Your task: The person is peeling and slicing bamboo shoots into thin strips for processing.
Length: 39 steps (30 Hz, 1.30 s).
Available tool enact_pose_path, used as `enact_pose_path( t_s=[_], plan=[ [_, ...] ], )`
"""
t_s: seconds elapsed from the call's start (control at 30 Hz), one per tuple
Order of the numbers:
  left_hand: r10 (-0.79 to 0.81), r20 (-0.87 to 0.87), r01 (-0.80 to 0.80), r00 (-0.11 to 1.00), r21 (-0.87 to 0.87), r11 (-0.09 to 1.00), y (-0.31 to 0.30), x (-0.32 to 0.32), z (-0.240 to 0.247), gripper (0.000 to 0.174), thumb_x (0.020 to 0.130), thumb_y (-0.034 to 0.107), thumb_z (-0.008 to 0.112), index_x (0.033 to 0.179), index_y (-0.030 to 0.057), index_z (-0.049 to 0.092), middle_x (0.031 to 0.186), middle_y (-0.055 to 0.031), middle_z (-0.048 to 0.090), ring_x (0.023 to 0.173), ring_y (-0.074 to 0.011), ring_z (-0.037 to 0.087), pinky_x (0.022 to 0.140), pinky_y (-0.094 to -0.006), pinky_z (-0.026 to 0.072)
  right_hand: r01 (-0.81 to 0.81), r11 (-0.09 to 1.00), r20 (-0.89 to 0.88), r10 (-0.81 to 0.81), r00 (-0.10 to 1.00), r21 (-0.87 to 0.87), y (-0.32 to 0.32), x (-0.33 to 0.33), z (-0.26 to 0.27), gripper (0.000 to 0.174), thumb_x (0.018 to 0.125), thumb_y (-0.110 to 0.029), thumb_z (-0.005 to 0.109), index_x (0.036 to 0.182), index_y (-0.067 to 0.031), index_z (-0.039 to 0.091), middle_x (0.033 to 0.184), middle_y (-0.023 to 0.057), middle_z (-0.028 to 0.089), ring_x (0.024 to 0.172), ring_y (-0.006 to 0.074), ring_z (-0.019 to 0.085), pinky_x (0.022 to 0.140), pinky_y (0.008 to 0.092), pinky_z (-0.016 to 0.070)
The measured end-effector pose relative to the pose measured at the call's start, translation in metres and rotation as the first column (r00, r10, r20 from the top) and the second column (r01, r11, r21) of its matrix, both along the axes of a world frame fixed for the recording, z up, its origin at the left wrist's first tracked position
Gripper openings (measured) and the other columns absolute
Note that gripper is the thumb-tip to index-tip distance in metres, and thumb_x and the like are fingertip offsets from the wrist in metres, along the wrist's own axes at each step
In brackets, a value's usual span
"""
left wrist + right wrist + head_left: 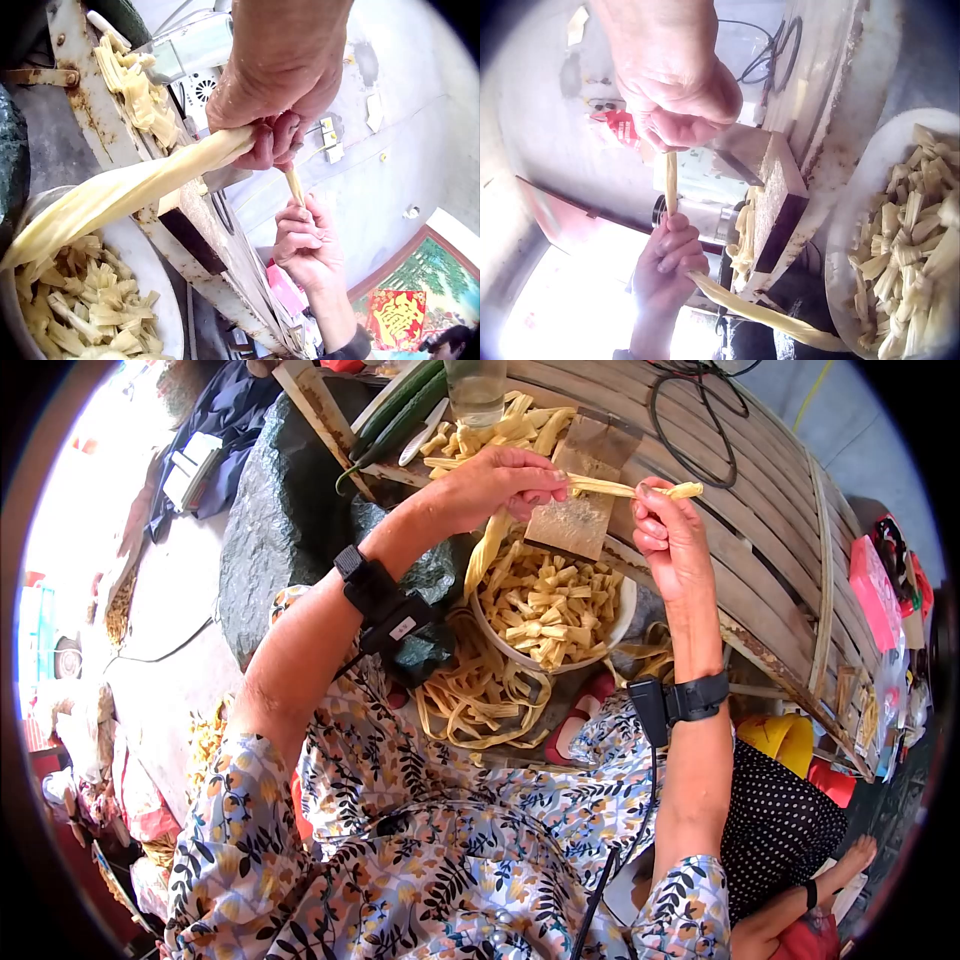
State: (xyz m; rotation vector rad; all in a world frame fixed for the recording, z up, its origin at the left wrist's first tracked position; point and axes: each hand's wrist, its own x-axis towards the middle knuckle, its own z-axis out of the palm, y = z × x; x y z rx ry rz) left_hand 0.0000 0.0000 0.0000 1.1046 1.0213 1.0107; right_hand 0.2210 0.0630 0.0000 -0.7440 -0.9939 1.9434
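A long pale yellow strip of tofu skin [600,486] is stretched between both hands, over the slatted table's edge. My left hand [505,485] grips it with curled fingers, and a thick twisted length [127,184] trails from that hand down to the bowl. My right hand [675,535] pinches the strip near its other end, a short tip sticking out past the fingers. Below, a white bowl [628,622] holds many short knotted pieces [555,600]. More long strips [480,695] lie loose beneath the bowl, by the person's lap.
On the slatted table [740,550] a wooden block [568,528] lies at the near edge. Behind it are a pile of yellow pieces [515,430], a glass jar [475,395], cucumbers [405,415], a white-handled tool [423,432] and a black cable [690,415]. Dark plastic sheeting [270,540] hangs left.
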Motion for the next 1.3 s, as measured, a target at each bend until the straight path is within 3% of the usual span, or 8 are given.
enact_pose_path(
  t_s=[0.27,0.5,0.77,0.9,0.97,1.13,1.23,1.3],
  plan=[
    [0.016,-0.083,-0.008,0.996,0.101,0.995,0.029,-0.004,-0.010,0.020,0.085,0.019,0.055,0.084,-0.0001,0.060,0.068,0.0025,0.051,0.055,-0.0044,0.038,0.054,-0.0198,0.0351,0.078,0.997,0.078,-0.077,0.994,-0.011,0.018,-0.003,0.001,0.013,0.075,-0.004,0.063,0.085,-0.0006,0.057,0.067,0.0031,0.052,0.049,0.0019,0.039,0.040,0.0128,0.0288],
    [0.225,-0.303,-0.141,0.926,0.276,0.951,0.049,-0.005,-0.023,0.021,0.085,0.018,0.056,0.079,-0.0009,0.061,0.061,0.0035,0.047,0.054,-0.0043,0.039,0.049,-0.0183,0.0325,0.188,0.982,0.065,-0.189,0.980,0.018,0.035,-0.025,-0.015,0.012,0.074,-0.004,0.064,0.084,-0.0006,0.058,0.068,0.0041,0.055,0.049,0.0031,0.043,0.041,0.0139,0.0325],
    [0.317,-0.307,-0.239,0.897,0.266,0.934,0.062,-0.005,-0.034,0.019,0.083,0.018,0.057,0.079,0.0002,0.063,0.059,0.0041,0.047,0.052,-0.0039,0.039,0.047,-0.0187,0.0325,0.246,0.969,0.077,-0.246,0.966,0.014,0.044,-0.033,-0.027,0.011,0.074,-0.003,0.064,0.083,0.0002,0.058,0.067,0.0052,0.056,0.048,0.0037,0.043,0.040,0.0149,0.0336],
    [0.437,-0.499,-0.244,0.748,0.405,0.881,0.059,0.001,-0.048,0.018,0.083,0.016,0.057,0.079,0.0007,0.064,0.058,0.0046,0.048,0.051,-0.0035,0.041,0.046,-0.0185,0.0323,0.231,0.957,0.335,-0.278,0.901,0.173,0.045,-0.035,-0.047,0.010,0.076,-0.005,0.062,0.083,0.0007,0.059,0.066,0.0049,0.057,0.048,0.0042,0.045,0.040,0.0159,0.0352],
    [0.409,-0.472,-0.263,0.781,0.345,0.901,0.051,-0.004,-0.046,0.017,0.083,0.017,0.056,0.080,0.0013,0.064,0.059,0.0041,0.050,0.051,-0.0033,0.041,0.046,-0.0179,0.0327,0.272,0.928,0.449,-0.362,0.817,0.255,0.039,-0.026,-0.050,0.010,0.077,-0.007,0.061,0.083,0.0008,0.059,0.065,0.0044,0.057,0.048,0.0045,0.045,0.040,0.0164,0.0356],
    [0.103,-0.238,-0.069,0.966,0.149,0.986,0.016,-0.002,-0.029,0.017,0.085,0.019,0.055,0.091,0.0042,0.060,0.061,0.0015,0.054,0.051,-0.0025,0.042,0.046,-0.0166,0.0342,-0.106,0.969,0.519,-0.027,0.854,0.225,-0.007,-0.002,-0.012,0.017,0.080,-0.013,0.062,0.090,0.0009,0.058,0.066,0.0039,0.059,0.049,0.0040,0.047,0.043,0.0177,0.0379],
    [0.098,-0.283,-0.050,0.954,0.171,0.984,-0.003,0.008,-0.028,0.016,0.086,0.019,0.055,0.094,0.0054,0.057,0.061,0.0023,0.055,0.052,-0.0025,0.042,0.046,-0.0166,0.0338,-0.299,0.903,0.712,-0.011,0.702,0.308,-0.034,0.008,-0.014,0.024,0.079,-0.015,0.063,0.092,0.0035,0.057,0.064,0.0049,0.059,0.052,0.0062,0.050,0.045,0.0192,0.0390],
    [0.065,-0.321,0.000,0.945,0.198,0.980,-0.007,0.011,-0.035,0.015,0.086,0.019,0.055,0.093,0.0063,0.055,0.062,0.0024,0.056,0.051,-0.0029,0.042,0.046,-0.0171,0.0337,-0.358,0.844,0.794,-0.124,0.595,0.400,-0.044,0.014,-0.011,0.026,0.079,-0.017,0.063,0.093,0.0046,0.056,0.063,0.0062,0.059,0.055,0.0086,0.053,0.048,0.0226,0.0415]
  ],
)
